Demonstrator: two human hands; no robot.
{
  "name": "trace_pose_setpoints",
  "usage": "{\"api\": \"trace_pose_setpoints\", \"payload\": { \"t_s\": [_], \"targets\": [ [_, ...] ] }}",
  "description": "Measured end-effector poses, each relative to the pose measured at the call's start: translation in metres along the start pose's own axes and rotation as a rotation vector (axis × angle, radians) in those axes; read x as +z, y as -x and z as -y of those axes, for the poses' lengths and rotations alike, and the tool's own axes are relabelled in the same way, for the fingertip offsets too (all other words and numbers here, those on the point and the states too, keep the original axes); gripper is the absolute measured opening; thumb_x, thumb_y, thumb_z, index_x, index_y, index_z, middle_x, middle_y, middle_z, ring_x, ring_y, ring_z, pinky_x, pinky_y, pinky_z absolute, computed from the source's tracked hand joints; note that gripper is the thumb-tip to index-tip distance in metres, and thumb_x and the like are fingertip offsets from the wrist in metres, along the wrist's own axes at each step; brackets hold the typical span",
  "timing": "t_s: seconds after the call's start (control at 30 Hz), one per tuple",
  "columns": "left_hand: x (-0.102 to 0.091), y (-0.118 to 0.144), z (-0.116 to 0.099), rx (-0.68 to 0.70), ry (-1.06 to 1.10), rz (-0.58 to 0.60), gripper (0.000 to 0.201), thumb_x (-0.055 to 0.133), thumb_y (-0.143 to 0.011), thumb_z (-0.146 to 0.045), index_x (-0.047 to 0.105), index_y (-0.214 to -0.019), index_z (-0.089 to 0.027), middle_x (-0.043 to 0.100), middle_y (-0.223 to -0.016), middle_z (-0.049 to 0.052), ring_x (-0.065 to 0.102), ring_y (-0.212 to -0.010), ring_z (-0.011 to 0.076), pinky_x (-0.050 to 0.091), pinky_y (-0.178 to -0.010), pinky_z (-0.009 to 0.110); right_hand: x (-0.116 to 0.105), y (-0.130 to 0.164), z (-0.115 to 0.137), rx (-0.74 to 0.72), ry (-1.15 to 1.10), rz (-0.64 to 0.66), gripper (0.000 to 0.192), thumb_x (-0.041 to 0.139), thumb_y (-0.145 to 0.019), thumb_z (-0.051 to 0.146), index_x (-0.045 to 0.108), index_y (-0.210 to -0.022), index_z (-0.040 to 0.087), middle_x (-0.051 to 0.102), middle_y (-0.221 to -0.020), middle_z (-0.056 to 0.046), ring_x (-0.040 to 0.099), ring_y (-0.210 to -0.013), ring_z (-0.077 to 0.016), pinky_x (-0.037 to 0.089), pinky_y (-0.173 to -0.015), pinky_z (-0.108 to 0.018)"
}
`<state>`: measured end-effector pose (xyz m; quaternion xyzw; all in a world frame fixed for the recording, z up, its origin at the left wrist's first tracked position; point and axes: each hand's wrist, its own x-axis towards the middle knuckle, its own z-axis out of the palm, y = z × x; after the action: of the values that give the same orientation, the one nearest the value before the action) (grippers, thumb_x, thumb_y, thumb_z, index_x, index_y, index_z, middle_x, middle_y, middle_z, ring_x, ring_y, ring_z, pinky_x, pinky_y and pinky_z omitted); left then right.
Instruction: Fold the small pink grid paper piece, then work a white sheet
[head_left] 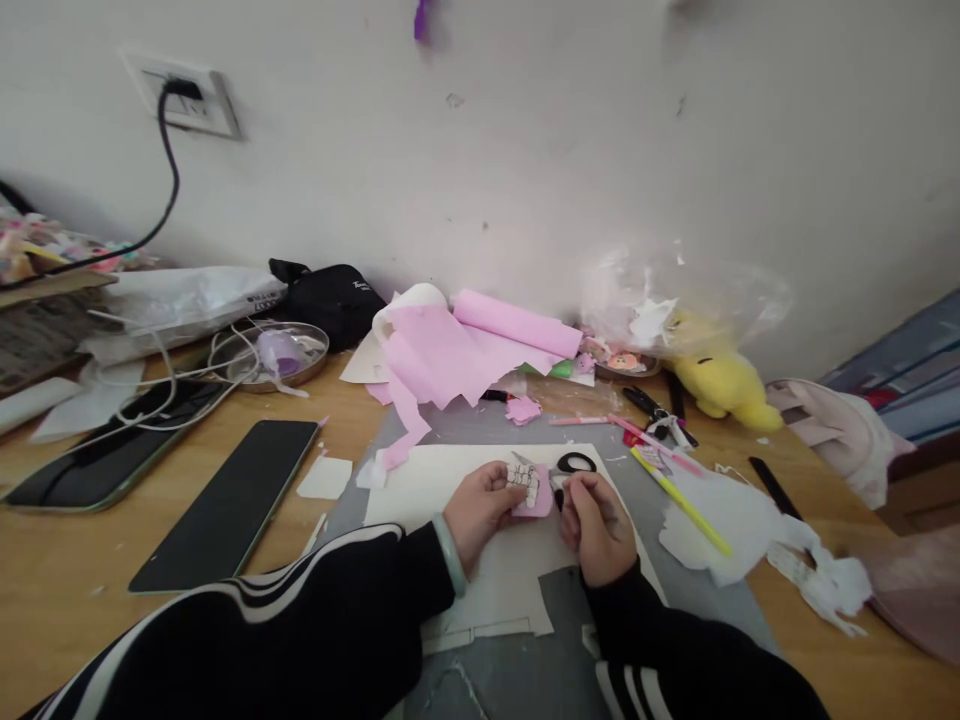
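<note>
Cluttered wooden surface point(67, 600) at centre frame: left hand point(480, 508) pinches the pink paper piece point(534, 497) steady, right hand point(596, 525) closed around the scissors point(564, 468), best snipping slowly.

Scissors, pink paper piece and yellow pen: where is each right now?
scissors point(576, 463), head view, on the black handle loop.
pink paper piece point(537, 502), head view, on its pink lower edge between the hands.
yellow pen point(686, 505), head view, mid-barrel.
</note>
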<state>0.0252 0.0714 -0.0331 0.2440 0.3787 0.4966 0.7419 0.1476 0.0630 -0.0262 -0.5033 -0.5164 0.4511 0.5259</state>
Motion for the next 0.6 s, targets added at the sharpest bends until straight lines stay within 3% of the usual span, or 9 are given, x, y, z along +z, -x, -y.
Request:
{"api": "trace_pose_setpoints", "payload": {
  "t_s": [0.07,0.13,0.2,0.33,0.6],
  "targets": [
    [-0.0008,-0.0011,-0.0002,0.010,0.011,0.023,0.020,0.062,-0.054,-0.014,0.049,-0.070,-0.013,0.057,-0.061,-0.001,0.053,-0.057,0.0109,0.042,-0.059,0.024,0.0022,-0.0062,-0.0089,0.090,-0.035,0.061,0.022,0.044,-0.070,0.039,0.041,-0.078,0.018,0.042,-0.050,0.007,0.035,-0.030,-0.0026,0.030,-0.029,-0.016],
    [-0.0006,-0.0018,-0.0002,0.024,0.009,0.036,0.020,0.062,-0.055,-0.016,0.050,-0.070,-0.013,0.057,-0.061,0.000,0.052,-0.056,0.0112,0.040,-0.057,0.023,0.0030,-0.0066,-0.0121,0.166,-0.038,0.079,0.033,0.050,-0.065,0.040,0.039,-0.088,0.018,0.051,-0.072,0.002,0.042,-0.032,-0.0023,0.035,-0.030,-0.017],
    [-0.0002,-0.0022,-0.0001,0.025,-0.015,0.024,0.019,0.063,-0.055,-0.017,0.050,-0.069,-0.013,0.057,-0.061,-0.001,0.051,-0.055,0.0104,0.039,-0.055,0.022,0.0021,-0.0063,-0.0125,0.254,-0.038,0.102,0.042,0.052,-0.062,0.042,0.037,-0.093,0.019,0.051,-0.080,0.000,0.040,-0.030,-0.0012,0.033,-0.026,-0.016],
    [-0.0002,-0.0021,0.0005,0.033,-0.067,0.037,0.020,0.065,-0.054,-0.017,0.049,-0.066,-0.012,0.056,-0.059,-0.001,0.052,-0.056,0.0106,0.038,-0.055,0.021,0.0010,-0.0103,-0.0130,0.383,-0.018,0.290,0.036,0.052,-0.062,0.044,0.042,-0.083,0.016,0.046,-0.053,0.006,0.034,-0.024,-0.0010,0.028,-0.023,-0.014],
    [-0.0015,0.0030,0.0009,0.030,-0.121,0.115,0.024,0.066,-0.052,-0.015,0.047,-0.067,-0.013,0.058,-0.061,-0.001,0.053,-0.056,0.0117,0.040,-0.055,0.024,-0.0056,-0.0136,-0.0108,0.417,0.072,0.386,0.030,0.050,-0.064,0.044,0.045,-0.070,0.015,0.039,-0.032,0.009,0.031,-0.023,-0.0023,0.024,-0.024,-0.013]
  ]
}}
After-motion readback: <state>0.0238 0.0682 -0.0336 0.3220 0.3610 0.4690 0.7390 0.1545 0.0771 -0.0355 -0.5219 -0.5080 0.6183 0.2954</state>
